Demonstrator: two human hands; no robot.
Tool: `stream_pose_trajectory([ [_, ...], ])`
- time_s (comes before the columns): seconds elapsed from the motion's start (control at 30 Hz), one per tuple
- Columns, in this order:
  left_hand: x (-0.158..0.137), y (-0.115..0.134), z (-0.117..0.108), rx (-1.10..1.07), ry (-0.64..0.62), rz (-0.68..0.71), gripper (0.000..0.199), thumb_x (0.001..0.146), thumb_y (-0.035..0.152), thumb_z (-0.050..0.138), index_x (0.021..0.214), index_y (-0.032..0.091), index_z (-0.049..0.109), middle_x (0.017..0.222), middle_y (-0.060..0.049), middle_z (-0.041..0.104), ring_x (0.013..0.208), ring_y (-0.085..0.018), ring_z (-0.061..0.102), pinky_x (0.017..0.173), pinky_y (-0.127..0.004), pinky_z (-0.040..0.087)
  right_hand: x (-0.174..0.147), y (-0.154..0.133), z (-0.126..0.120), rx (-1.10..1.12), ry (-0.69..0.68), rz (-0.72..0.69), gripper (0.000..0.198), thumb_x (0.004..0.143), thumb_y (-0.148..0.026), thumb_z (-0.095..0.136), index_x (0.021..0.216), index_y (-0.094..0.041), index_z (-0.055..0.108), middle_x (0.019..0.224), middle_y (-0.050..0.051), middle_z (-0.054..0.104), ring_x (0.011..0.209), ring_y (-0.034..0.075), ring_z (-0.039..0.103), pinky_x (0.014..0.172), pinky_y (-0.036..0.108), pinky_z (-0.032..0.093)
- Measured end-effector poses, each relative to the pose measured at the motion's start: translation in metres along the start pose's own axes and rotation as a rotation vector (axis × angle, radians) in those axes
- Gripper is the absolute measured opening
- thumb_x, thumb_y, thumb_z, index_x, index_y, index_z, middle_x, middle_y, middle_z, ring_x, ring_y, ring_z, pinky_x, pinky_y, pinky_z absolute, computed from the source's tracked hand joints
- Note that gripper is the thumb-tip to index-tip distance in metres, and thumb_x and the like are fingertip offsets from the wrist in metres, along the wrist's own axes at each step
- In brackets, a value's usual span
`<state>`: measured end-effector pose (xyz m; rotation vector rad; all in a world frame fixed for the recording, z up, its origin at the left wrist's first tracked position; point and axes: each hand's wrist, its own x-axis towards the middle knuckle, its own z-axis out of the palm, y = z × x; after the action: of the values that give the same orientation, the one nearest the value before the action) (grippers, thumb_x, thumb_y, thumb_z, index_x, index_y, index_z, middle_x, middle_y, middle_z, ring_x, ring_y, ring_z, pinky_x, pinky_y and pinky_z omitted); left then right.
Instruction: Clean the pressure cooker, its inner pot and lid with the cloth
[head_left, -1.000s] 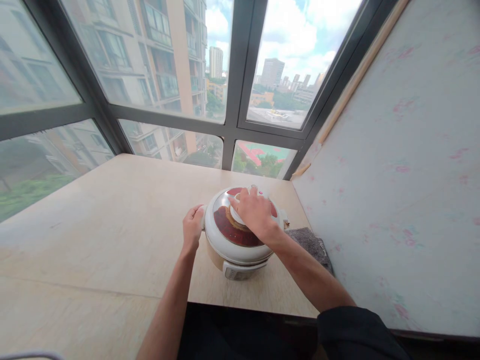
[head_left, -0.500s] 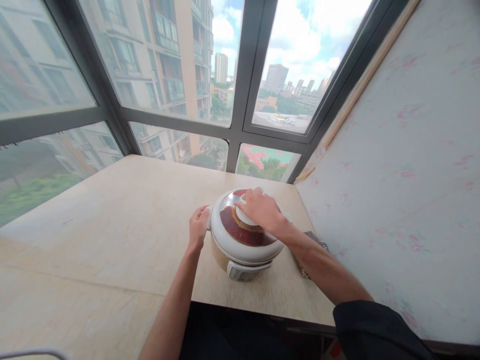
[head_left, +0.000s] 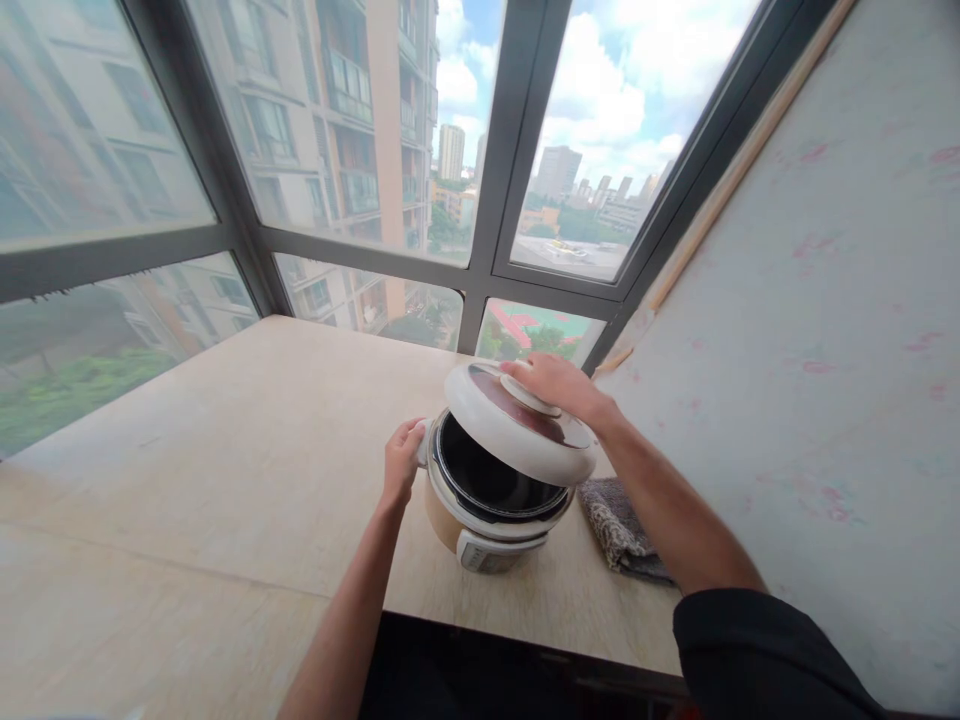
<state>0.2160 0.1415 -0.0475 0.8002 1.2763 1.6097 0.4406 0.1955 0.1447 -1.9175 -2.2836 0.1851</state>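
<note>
A round electric pressure cooker (head_left: 444, 512) with a tan body and a front control panel stands on the pale stone ledge. My left hand (head_left: 403, 458) is closed around its white side handle. Above the pot, my right hand (head_left: 556, 385) grips the knob of the white and dark red lid (head_left: 480, 415). The lid is off its seat, tilted and shifted toward the back right. Beneath it the dark inside of the pot shows at the front and left; its rear part is hidden by the lid.
A folded brown patterned cloth (head_left: 619, 530) lies right of the cooker, partly behind my right forearm. Grey-framed windows (head_left: 360, 258) border the ledge (head_left: 247, 440) at the back. A flowered wall (head_left: 810, 400) closes off the right side.
My right hand has raised the lid off the cooker and moved it up and to the right, exposing the pot's inside. My left hand stays on the side handle.
</note>
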Motion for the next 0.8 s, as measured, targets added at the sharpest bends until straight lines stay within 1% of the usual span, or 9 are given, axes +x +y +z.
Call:
stream_pose_trajectory([
  [0.1, 0.001, -0.001, -0.001, 0.006, 0.005, -0.008, 0.056, 0.063, 0.053, 0.072, 0.098, 0.010, 0.072, 0.089, -0.009, 0.071, 0.074, -0.018, 0.059, 0.066, -0.028, 0.043, 0.016, 0.021, -0.014, 0.029, 0.032, 0.014, 0.064, 0.098, -0.066, 0.037, 0.102, -0.012, 0.070, 0.113, 0.020, 0.071, 0.104, 0.031, 0.066, 0.088, 0.036, 0.047],
  [0.2, 0.002, -0.003, -0.001, 0.019, 0.011, 0.002, 0.055, 0.064, 0.054, 0.072, 0.098, 0.010, 0.073, 0.090, -0.009, 0.072, 0.074, -0.018, 0.059, 0.065, -0.027, 0.043, 0.035, 0.044, -0.024, 0.030, 0.092, 0.049, 0.065, 0.100, -0.064, 0.034, 0.105, -0.010, 0.070, 0.115, 0.022, 0.070, 0.109, 0.031, 0.065, 0.088, 0.034, 0.045],
  [0.27, 0.002, -0.003, -0.001, 0.023, 0.016, 0.011, 0.054, 0.064, 0.054, 0.072, 0.097, 0.010, 0.073, 0.091, -0.010, 0.072, 0.075, -0.018, 0.059, 0.065, -0.027, 0.043, 0.050, 0.059, -0.027, 0.011, 0.127, 0.094, 0.067, 0.099, -0.065, 0.034, 0.109, -0.009, 0.070, 0.117, 0.022, 0.069, 0.111, 0.033, 0.064, 0.088, 0.034, 0.045],
  [0.37, 0.002, -0.003, -0.001, 0.027, 0.013, 0.005, 0.056, 0.064, 0.056, 0.072, 0.097, 0.011, 0.073, 0.090, -0.010, 0.072, 0.074, -0.019, 0.060, 0.063, -0.027, 0.043, 0.072, 0.081, -0.023, -0.028, 0.135, 0.168, 0.071, 0.097, -0.068, 0.035, 0.116, -0.008, 0.069, 0.120, 0.023, 0.068, 0.113, 0.034, 0.063, 0.088, 0.035, 0.045],
  [0.47, 0.002, -0.004, -0.002, 0.027, 0.015, -0.007, 0.058, 0.063, 0.057, 0.074, 0.099, 0.010, 0.073, 0.090, -0.010, 0.071, 0.073, -0.018, 0.059, 0.060, -0.026, 0.042, 0.094, 0.102, -0.011, -0.040, 0.117, 0.258, 0.073, 0.096, -0.069, 0.039, 0.121, -0.007, 0.068, 0.125, 0.025, 0.066, 0.118, 0.034, 0.062, 0.094, 0.036, 0.045],
  [0.57, 0.002, -0.004, -0.002, 0.026, 0.034, -0.027, 0.059, 0.061, 0.057, 0.075, 0.098, 0.010, 0.073, 0.089, -0.009, 0.071, 0.072, -0.018, 0.059, 0.060, -0.026, 0.042, 0.111, 0.122, 0.006, -0.013, 0.082, 0.329, 0.069, 0.097, -0.066, 0.040, 0.124, -0.009, 0.068, 0.128, 0.023, 0.065, 0.123, 0.034, 0.059, 0.099, 0.038, 0.044],
  [0.67, 0.002, -0.002, -0.001, 0.023, 0.066, -0.039, 0.059, 0.058, 0.056, 0.076, 0.095, 0.011, 0.074, 0.085, -0.009, 0.071, 0.071, -0.018, 0.059, 0.059, -0.026, 0.043, 0.123, 0.140, 0.029, -0.002, 0.061, 0.385, 0.067, 0.098, -0.064, 0.041, 0.128, -0.009, 0.067, 0.130, 0.024, 0.064, 0.123, 0.036, 0.059, 0.100, 0.041, 0.045],
  [0.8, 0.002, 0.001, 0.001, 0.002, 0.100, -0.055, 0.055, 0.055, 0.053, 0.078, 0.092, 0.011, 0.074, 0.084, -0.008, 0.071, 0.071, -0.018, 0.059, 0.060, -0.026, 0.044, 0.131, 0.161, 0.065, 0.017, 0.027, 0.459, 0.067, 0.098, -0.060, 0.042, 0.130, -0.006, 0.065, 0.132, 0.026, 0.061, 0.124, 0.038, 0.059, 0.100, 0.043, 0.046],
])
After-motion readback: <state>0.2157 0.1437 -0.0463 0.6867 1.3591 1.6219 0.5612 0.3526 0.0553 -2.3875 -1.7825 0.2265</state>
